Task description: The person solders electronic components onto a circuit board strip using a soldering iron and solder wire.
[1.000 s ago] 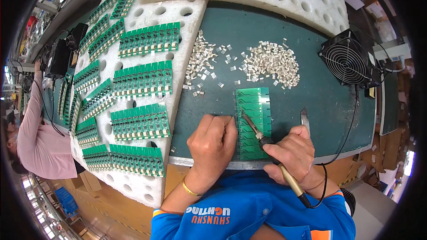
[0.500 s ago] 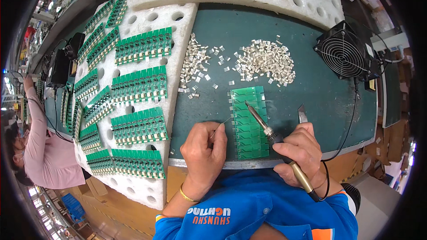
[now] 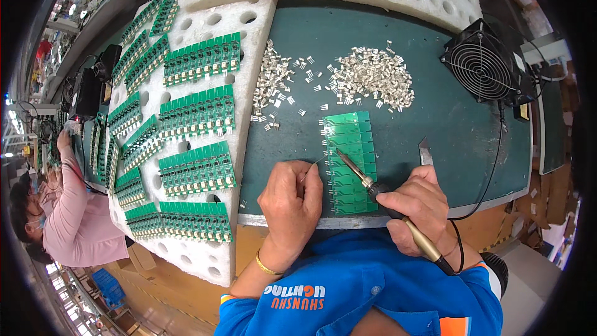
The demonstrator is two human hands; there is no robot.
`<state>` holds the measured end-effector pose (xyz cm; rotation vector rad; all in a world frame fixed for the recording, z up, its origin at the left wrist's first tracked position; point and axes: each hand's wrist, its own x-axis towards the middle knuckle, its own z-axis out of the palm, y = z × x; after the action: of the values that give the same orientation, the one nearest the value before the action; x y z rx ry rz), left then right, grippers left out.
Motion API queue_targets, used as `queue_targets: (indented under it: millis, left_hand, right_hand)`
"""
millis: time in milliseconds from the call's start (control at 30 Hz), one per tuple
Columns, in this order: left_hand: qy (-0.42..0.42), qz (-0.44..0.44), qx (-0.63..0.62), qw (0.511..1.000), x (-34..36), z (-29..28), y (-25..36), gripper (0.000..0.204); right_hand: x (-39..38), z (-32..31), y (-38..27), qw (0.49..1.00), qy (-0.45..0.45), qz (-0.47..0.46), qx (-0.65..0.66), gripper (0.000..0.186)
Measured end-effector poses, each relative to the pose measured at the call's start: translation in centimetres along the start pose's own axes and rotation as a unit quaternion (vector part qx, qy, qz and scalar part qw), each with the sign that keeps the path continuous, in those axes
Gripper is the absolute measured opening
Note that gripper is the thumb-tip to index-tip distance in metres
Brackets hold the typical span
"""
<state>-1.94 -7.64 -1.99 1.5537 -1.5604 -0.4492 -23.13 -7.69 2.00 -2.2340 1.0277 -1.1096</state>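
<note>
We are holding a thin pen-shaped soldering iron with a yellow handle (image 3: 398, 214) in our right hand (image 3: 423, 208), fingers wrapping tight around its grip. Its tip is touching the flat green circuit board panel (image 3: 349, 162) lying on the dark green surface (image 3: 448, 106). Our left hand (image 3: 292, 202) is pinching a thin silver wire (image 3: 313, 166) beside the panel. The panel looks light, stiff and easy to crack, so we are keeping our fingers at its edges.
</note>
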Motion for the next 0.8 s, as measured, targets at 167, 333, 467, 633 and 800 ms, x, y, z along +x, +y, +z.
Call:
queue_targets:
  millis: [167,333,467,633,800]
  left_hand:
    - [-0.001,-0.004,-0.004,1.0,0.12,0.08,0.05,0.013]
    - [-0.006,-0.005,0.009,1.0,0.31,0.14,0.15,0.012]
    - [0.005,0.007,0.001,1.0,0.3,0.42,-0.06,0.013]
    - [-0.001,0.007,0.01,1.0,0.32,0.4,0.06,0.012]
    - [0.0,0.016,0.013,1.0,0.28,0.46,0.06,0.012]
  right_hand:
    - [0.25,-0.01,-0.12,1.0,-0.01,0.002,0.002,0.027]
    - [0.31,0.22,-0.02,1.0,-0.014,0.0,0.0,0.027]
    - [0.34,0.42,0.14,1.0,-0.013,-0.001,0.002,0.027]
    - [0.51,0.46,0.19,1.0,-0.016,-0.005,0.002,0.027]
    - [0.48,0.38,0.14,1.0,-0.024,0.003,0.003,0.028]
